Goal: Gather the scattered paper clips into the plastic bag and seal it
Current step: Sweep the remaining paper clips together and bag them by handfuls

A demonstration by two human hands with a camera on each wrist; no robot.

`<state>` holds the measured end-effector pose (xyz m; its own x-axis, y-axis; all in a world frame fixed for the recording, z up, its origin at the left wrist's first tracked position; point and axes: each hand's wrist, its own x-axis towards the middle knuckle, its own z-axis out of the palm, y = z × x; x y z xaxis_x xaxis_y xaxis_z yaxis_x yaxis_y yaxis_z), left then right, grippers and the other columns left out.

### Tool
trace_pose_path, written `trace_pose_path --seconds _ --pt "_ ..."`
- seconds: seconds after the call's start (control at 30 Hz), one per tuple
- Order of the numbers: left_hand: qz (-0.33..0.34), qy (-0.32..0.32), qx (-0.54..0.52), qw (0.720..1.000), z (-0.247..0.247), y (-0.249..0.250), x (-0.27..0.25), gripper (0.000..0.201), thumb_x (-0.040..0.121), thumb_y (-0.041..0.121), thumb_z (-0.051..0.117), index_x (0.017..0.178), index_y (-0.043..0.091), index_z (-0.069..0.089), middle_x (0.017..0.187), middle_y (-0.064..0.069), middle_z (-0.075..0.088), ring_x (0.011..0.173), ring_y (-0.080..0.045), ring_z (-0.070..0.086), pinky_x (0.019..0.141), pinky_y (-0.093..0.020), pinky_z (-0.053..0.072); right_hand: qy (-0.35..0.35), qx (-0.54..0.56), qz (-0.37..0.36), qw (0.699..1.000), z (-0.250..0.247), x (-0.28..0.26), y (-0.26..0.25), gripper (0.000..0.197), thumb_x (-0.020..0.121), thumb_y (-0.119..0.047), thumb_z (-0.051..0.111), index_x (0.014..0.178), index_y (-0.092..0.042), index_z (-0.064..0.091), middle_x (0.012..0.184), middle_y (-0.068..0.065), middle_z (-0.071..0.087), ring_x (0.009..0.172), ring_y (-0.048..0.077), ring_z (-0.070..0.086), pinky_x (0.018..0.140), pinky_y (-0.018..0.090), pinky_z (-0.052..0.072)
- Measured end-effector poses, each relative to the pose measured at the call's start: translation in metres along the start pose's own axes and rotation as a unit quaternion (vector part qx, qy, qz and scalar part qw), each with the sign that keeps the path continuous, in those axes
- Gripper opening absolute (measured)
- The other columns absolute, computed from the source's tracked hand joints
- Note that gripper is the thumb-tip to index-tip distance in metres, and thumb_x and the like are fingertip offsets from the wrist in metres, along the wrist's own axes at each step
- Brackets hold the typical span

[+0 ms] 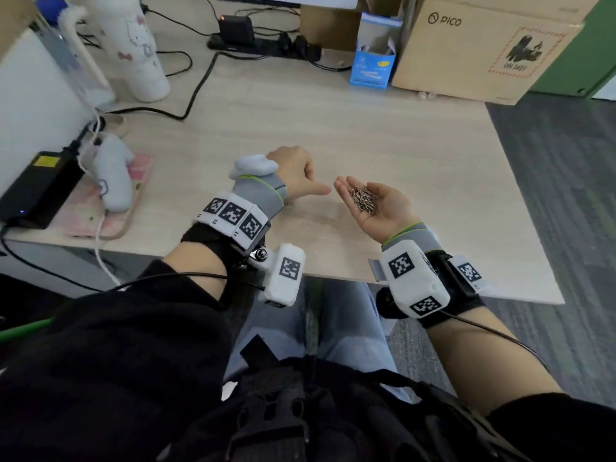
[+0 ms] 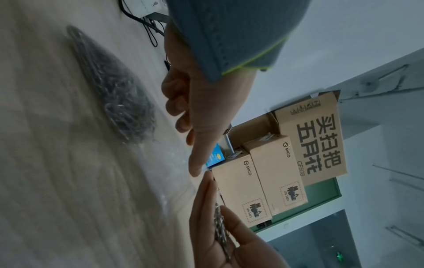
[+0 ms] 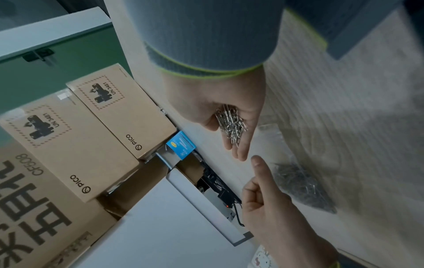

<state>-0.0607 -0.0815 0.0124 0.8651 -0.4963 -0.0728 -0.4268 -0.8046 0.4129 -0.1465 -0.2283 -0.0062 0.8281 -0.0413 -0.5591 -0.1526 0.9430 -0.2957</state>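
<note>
My right hand [image 1: 386,211] is held palm up over the wooden table [image 1: 300,111], cupping a pile of silver paper clips [image 1: 362,199] on relaxed fingers. The same pile shows in the right wrist view as paper clips [image 3: 230,123] in the palm. My left hand [image 1: 300,175] sits just left of it, fingers curled and thumb pointing at the right fingertips, with nothing seen in it. A clear plastic bag [image 3: 302,185] holding more clips lies flat on the table beside both hands. It also shows in the left wrist view as the plastic bag [image 2: 119,101]. I cannot make it out in the head view.
A white bottle [image 1: 136,45], a power strip with cables [image 1: 263,45], a small blue box [image 1: 373,58] and a cardboard box [image 1: 483,48] line the far side. A black adapter [image 1: 36,188] and a white controller [image 1: 113,181] on a pink pad sit at the left.
</note>
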Motion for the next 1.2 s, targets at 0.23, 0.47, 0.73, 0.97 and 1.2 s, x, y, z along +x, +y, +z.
trace_pose_path --seconds 0.23,0.47,0.73,0.97,1.2 --pt "-0.008 -0.036 0.024 0.999 0.012 0.009 -0.005 0.044 0.056 0.064 0.054 0.057 0.021 0.047 0.062 -0.003 0.051 0.057 -0.025 0.041 0.053 -0.026 0.032 0.04 -0.006 -0.013 0.999 -0.005 0.009 0.007 0.039 0.101 -0.011 0.028 0.09 0.013 0.055 0.074 0.029 0.065 0.055 0.039 0.067 0.053 0.036 0.058" --pt "0.027 -0.016 0.048 0.998 0.022 0.023 -0.005 0.045 0.069 0.054 0.061 0.054 0.016 0.043 0.05 0.002 0.042 0.045 -0.017 0.037 0.045 -0.022 0.024 0.051 0.017 -0.042 0.998 -0.01 0.001 -0.004 0.039 0.101 -0.011 0.028 0.089 0.014 0.055 0.084 0.03 0.062 0.073 0.042 0.063 0.056 0.04 0.057" --pt "0.044 -0.039 -0.008 0.998 0.022 0.025 0.003 0.024 0.078 0.029 0.057 0.057 0.018 0.052 0.065 -0.007 0.053 0.063 -0.026 0.043 0.048 -0.023 0.026 0.049 0.009 -0.043 0.998 -0.007 -0.004 -0.001 0.037 0.101 -0.01 0.027 0.092 0.014 0.053 0.094 0.029 0.058 0.087 0.04 0.057 0.06 0.041 0.055" --pt "0.072 -0.049 -0.119 0.989 0.004 0.01 0.01 0.024 0.082 0.024 0.056 0.059 0.015 0.056 0.056 0.004 0.046 0.069 -0.021 0.046 0.058 -0.028 0.031 0.02 -0.048 -0.014 0.999 0.016 -0.006 0.008 0.037 0.1 -0.009 0.029 0.091 0.015 0.056 0.085 0.028 0.063 0.085 0.039 0.058 0.066 0.043 0.054" --pt "0.051 -0.03 -0.173 0.983 -0.014 0.005 0.006 0.032 0.08 0.016 0.054 0.049 0.018 0.049 0.053 0.003 0.05 0.056 -0.014 0.043 0.054 -0.023 0.034 -0.006 -0.145 0.017 0.989 0.051 -0.009 0.014 0.042 0.102 -0.017 0.028 0.086 0.013 0.052 0.068 0.024 0.066 0.077 0.033 0.059 0.053 0.034 0.057"
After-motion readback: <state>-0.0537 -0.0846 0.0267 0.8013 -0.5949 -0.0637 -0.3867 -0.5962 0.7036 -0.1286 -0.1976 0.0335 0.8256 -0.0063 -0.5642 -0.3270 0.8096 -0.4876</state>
